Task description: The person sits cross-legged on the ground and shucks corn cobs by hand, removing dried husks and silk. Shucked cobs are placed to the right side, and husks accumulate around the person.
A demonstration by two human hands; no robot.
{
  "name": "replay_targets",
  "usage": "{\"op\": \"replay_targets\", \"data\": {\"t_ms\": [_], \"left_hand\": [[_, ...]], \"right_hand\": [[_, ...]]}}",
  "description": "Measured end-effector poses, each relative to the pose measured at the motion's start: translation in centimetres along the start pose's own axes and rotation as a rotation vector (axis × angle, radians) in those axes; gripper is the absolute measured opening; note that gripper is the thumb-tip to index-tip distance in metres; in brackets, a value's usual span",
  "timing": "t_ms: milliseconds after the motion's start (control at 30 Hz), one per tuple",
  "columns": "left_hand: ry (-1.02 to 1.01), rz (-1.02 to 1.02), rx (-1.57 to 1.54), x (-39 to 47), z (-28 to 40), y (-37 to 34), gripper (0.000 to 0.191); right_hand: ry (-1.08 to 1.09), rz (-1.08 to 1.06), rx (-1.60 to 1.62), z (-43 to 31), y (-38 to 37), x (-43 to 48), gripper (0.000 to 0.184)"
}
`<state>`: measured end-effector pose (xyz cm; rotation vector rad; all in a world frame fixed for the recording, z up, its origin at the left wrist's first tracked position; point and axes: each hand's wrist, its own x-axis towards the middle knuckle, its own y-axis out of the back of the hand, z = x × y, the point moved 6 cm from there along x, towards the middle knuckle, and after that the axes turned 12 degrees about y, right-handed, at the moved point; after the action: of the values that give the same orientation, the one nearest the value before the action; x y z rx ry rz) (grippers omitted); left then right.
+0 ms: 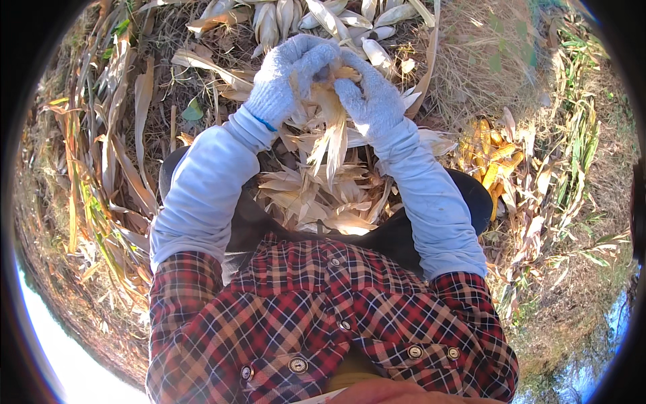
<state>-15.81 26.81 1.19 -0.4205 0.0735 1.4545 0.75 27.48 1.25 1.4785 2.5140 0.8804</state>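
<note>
Both of my hands wear pale knit gloves and meet in front of me, above a heap of loose corn husks (328,197). My left hand (292,70) curls its fingers around an ear of corn, most of which the gloves hide. From the other side, my right hand (371,93) grips the same ear, thumb and fingers bent in. Dry husk leaves (330,126) hang down from between the two hands. Just beyond the gloves lies a pile of unhusked corn ears (328,20) in pale, dry husks.
Bare yellow corn cobs (492,151) lie heaped on the ground to my right, beside my knee. Dry corn stalks and leaves (116,136) cover the left side. Dry grass (479,65) spreads at the upper right. More stalks (575,146) stretch along the far right.
</note>
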Motion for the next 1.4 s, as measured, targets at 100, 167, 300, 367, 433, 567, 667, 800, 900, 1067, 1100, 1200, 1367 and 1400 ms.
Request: {"op": "replay_targets", "data": {"t_ms": [100, 167, 300, 367, 433, 567, 667, 800, 900, 1067, 1100, 1200, 1367, 1400], "left_hand": [[-0.060, 0.022, 0.006, 0.0, 1.0, 0.4, 0.030], [-0.076, -0.034, -0.053, 0.4, 0.3, 1.0, 0.028], [0.001, 0.008, -0.307, 0.1, 0.4, 1.3, 0.023], [0.025, 0.089, -0.522, 0.6, 0.7, 2.9, 0.019], [-0.031, 0.041, -0.517, 0.9, 1.4, 4.0, 0.018], [-0.012, 0.326, -0.025, 0.2, 1.4, 4.2, 0.026], [-0.412, 0.351, 0.576, -0.5, 4.1, 2.9, 0.053], [-0.325, 0.106, 0.955, -0.8, 2.7, -0.4, 0.061], [-0.064, -0.101, 0.706, -0.6, 0.9, -1.0, 0.055], [-0.064, -0.091, 0.908, 0.9, -2.3, 0.2, 0.038], [-0.068, -0.052, 1.015, 0.6, -1.8, -0.2, 0.035], [-0.080, 0.029, 1.138, -0.3, -0.8, -0.9, 0.031], [-0.033, 0.063, 1.179, -0.5, -1.9, -0.8, 0.031], [-0.042, 0.073, 1.181, -0.5, -2.2, -0.7, 0.032]], "right_hand": [[0.013, 0.094, 0.246, 0.9, 0.1, -0.1, 0.054], [0.051, 0.114, 0.236, -0.2, 0.0, -0.1, 0.052], [0.074, 0.125, 0.286, 0.0, 0.3, -0.1, 0.049], [0.035, 0.253, 0.658, 0.9, 1.3, 0.5, 0.046], [0.026, 0.330, 0.819, 1.4, 1.7, 0.8, 0.042], [0.024, 0.280, 0.607, 1.0, 1.9, 0.4, 0.042], [0.111, 0.209, 0.369, 0.6, 2.1, 0.2, 0.043], [0.082, 0.168, 0.486, 0.0, 2.3, 0.3, 0.045], [0.100, 0.170, 0.554, 0.5, 1.9, 0.2, 0.046], [0.132, 0.162, 0.390, 0.6, 1.8, 0.4, 0.049], [0.143, 0.152, 0.330, 0.6, 1.8, 0.4, 0.050], [0.181, 0.135, 0.138, 0.4, 2.0, 0.3, 0.052], [0.215, 0.104, -0.102, -0.9, 1.6, -0.3, 0.053], [0.263, 0.120, -0.154, -1.1, 1.6, -0.4, 0.053]]}}
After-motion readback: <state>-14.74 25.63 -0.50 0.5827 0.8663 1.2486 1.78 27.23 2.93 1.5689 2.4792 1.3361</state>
